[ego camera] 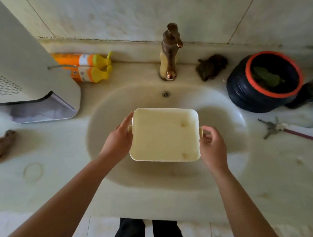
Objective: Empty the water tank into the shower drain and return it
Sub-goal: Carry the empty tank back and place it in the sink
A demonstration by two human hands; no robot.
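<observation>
A cream rectangular water tank point(164, 135) with small side tabs hangs level over the sink basin point(115, 103), open side up. My left hand point(118, 140) presses flat against its left wall at the tab. On the opposite side, my right hand point(212, 147) curls its fingers around the right tab. The tank's inside looks pale with two small brownish marks; I cannot tell whether water is in it.
A brass tap point(170, 51) stands behind the basin. A white appliance point(24, 65) sits at left beside two orange bottles point(86, 67). On the right counter are a black pot with orange rim point(264, 82), a dark rag point(211, 66) and keys point(272, 127).
</observation>
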